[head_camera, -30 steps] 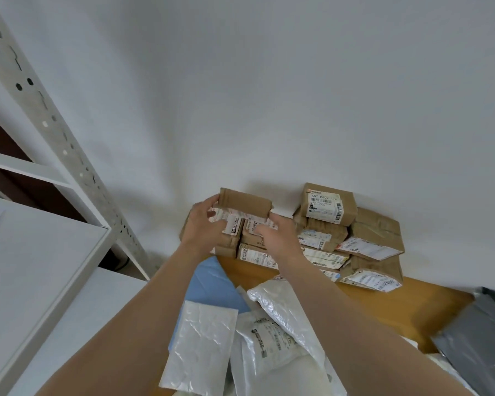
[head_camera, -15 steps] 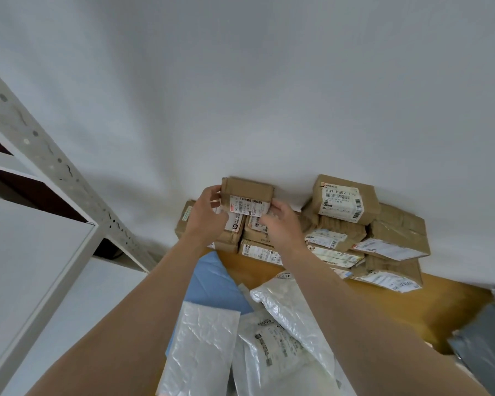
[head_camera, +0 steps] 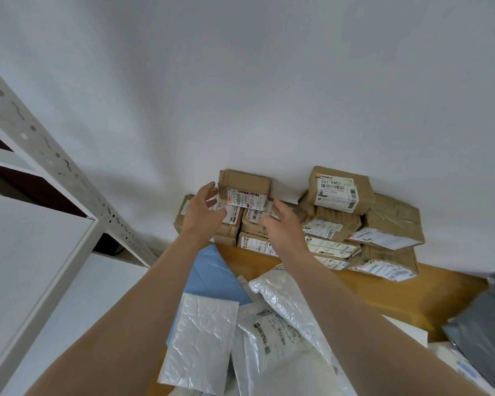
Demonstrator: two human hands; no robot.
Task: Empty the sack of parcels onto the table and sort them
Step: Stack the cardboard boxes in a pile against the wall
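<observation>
A small brown cardboard parcel (head_camera: pixel 245 185) with a white label sits on top of the left stack of brown parcels (head_camera: pixel 229 224) against the wall. My left hand (head_camera: pixel 202 214) hovers just left of it with fingers spread, holding nothing. Just right of and below that parcel, my right hand (head_camera: pixel 283 227) has loosely bent fingers and is also empty. A second stack of brown parcels (head_camera: pixel 355 224) stands to the right, topped by a box (head_camera: pixel 339 188) with a large label. White bubble mailers (head_camera: pixel 200 341) and a blue mailer (head_camera: pixel 212 274) lie nearer on the wooden table (head_camera: pixel 397 290).
A white metal shelving unit (head_camera: pixel 40 212) stands at the left, its perforated post close to the left stack. The white wall (head_camera: pixel 269 81) runs right behind the stacks. Grey poly bags (head_camera: pixel 483 332) lie at the right edge of the table.
Both hands held the small brown parcel and set it on top of the left stack. Now they have let go and drawn back a little, fingers spread.
</observation>
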